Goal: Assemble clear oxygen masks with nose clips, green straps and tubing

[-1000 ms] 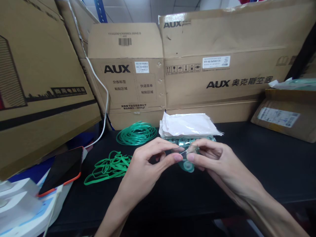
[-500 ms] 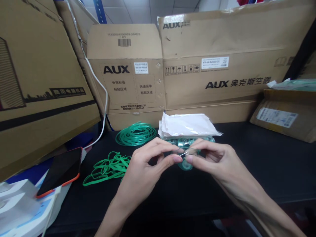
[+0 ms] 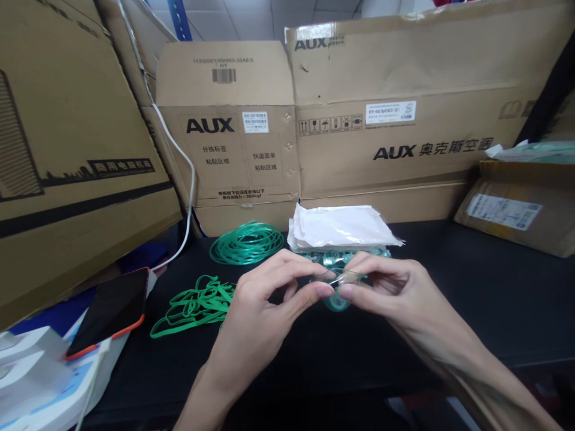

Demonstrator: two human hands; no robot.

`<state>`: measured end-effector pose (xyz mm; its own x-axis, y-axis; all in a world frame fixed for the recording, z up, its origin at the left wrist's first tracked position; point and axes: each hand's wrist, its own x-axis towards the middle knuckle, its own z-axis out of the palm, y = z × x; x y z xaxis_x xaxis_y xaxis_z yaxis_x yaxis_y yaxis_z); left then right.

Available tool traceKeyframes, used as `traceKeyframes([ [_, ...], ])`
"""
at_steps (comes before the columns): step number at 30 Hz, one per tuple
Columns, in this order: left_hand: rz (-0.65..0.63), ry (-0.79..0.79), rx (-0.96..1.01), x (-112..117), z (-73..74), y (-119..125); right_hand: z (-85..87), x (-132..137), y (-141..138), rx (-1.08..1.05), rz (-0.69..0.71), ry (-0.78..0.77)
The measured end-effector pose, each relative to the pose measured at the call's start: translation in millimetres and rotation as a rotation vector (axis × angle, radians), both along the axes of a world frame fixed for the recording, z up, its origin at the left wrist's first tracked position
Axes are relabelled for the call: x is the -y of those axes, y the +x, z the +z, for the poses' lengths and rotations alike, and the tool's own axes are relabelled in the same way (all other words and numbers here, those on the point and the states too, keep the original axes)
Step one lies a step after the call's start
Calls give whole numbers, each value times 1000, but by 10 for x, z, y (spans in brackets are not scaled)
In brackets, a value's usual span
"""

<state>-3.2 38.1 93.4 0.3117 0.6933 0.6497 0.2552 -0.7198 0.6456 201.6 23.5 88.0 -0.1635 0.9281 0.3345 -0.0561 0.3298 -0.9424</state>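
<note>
My left hand (image 3: 265, 299) and my right hand (image 3: 381, 287) meet over the black table (image 3: 471, 299), fingers pinched together on a small clear plastic piece (image 3: 338, 279). Just below the fingertips shows a translucent teal round part (image 3: 336, 302). Behind the hands lies a heap of the same teal parts (image 3: 332, 258) under a stack of white plastic bags (image 3: 336, 226). Both hands are closed in a pinch grip.
A loose pile of flat green bands (image 3: 197, 305) and a coil of thin green rings (image 3: 248, 242) lie left of the hands. A phone in an orange case (image 3: 110, 309) rests at the left edge. Large cardboard boxes (image 3: 386, 120) wall the back, another box (image 3: 516, 206) sits at right.
Almost nothing has changed. Both hands keep their pinch on the clear piece and have drifted very slightly upward.
</note>
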Motion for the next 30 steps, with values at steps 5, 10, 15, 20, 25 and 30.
traceKeyframes([
  [5, -16, 15, 10, 1, 10, 17, -3, -24, 30, -38, 69, 7],
  [10, -20, -6, 13, 3, 30, 21, 0, -28, 37, -54, 89, 13],
  [15, -24, -7, 13, 16, 40, 24, 5, -22, 49, -64, 120, -21],
  [20, -34, 8, 9, 23, 37, 20, -14, -36, 68, -83, 172, -14],
  [25, -26, 1, -12, 30, 45, 16, -11, -39, 71, -80, 184, -4],
  [30, -25, 12, -22, 31, 53, 25, -6, -37, 69, -35, 175, -31],
])
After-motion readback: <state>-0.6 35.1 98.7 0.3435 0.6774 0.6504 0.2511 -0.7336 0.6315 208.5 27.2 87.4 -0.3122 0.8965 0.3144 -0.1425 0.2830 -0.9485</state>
